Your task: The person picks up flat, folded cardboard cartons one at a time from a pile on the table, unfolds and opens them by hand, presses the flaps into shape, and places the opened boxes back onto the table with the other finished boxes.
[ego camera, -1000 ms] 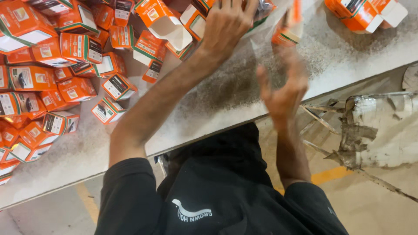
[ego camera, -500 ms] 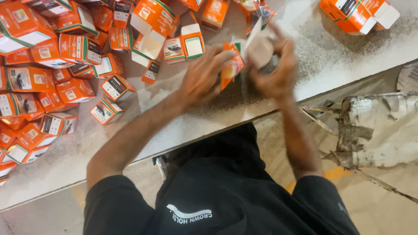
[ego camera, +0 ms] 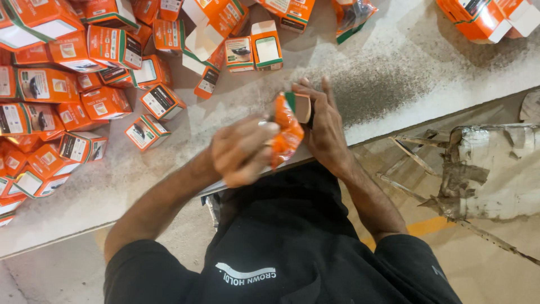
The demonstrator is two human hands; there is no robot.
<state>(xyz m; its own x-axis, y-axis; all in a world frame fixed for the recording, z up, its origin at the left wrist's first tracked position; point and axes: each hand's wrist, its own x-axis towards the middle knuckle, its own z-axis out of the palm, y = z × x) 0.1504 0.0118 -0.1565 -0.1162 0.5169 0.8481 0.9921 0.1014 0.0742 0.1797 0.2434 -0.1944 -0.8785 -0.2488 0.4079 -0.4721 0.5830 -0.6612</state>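
My left hand [ego camera: 242, 149] is closed around a crinkled orange plastic packet [ego camera: 286, 134] just above the near edge of the table. My right hand [ego camera: 325, 128] grips a small orange and green carton [ego camera: 299, 106] with its open end against the top of the packet. The two hands are close together and the packet touches the carton. What is inside the packet is hidden by the wrapping.
Many orange and white cartons [ego camera: 84, 84] lie heaped on the left and far side of the grey speckled table [ego camera: 394, 67]; some are open. More cartons [ego camera: 484, 17] sit at the far right. On the floor to the right is a taped silver bundle [ego camera: 489, 169].
Both hands have drawn back from the far side of the table to its near edge, bringing the packet and carton together.
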